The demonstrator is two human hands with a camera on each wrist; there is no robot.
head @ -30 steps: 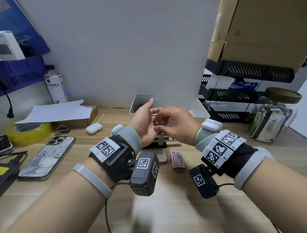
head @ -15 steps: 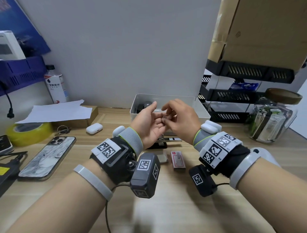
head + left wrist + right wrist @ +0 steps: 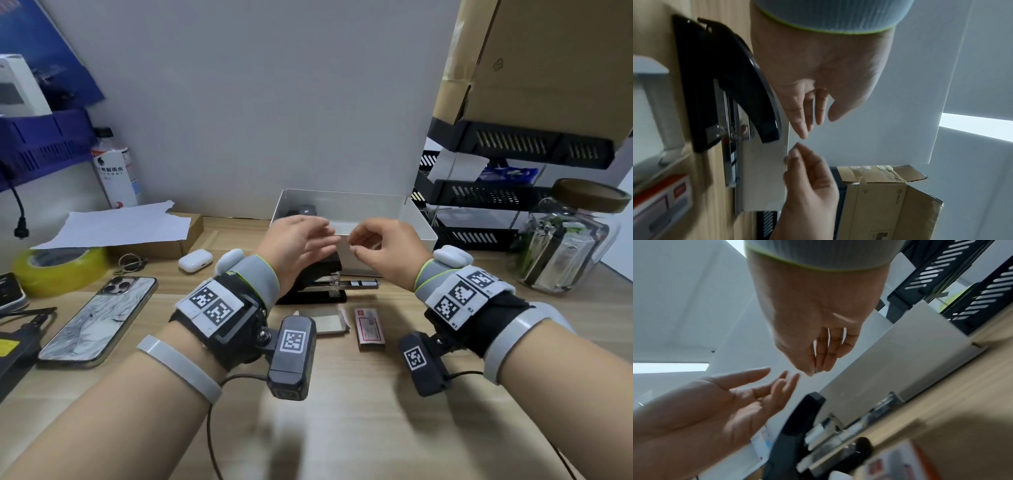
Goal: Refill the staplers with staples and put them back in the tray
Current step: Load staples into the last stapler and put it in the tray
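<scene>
A black stapler lies on the wooden desk with its metal magazine slid out to the right. Above it my left hand hovers with straight fingers and holds nothing. Beside it, my right hand pinches a short strip of staples between thumb and fingertips. Behind both hands stands the white tray with another dark stapler inside. A red and white staple box and its open inner sleeve lie in front of the stapler. The left wrist view shows the stapler below my open left hand.
On the left lie a phone, a yellow tape roll, an earbud case and a bottle. A black shelf rack and a glass jar stand at the right. A cardboard box overhangs them.
Half a second ago the fingers of both hands met over the stapler. They have since drawn apart, the left hand opening and the right hand keeping the staple strip.
</scene>
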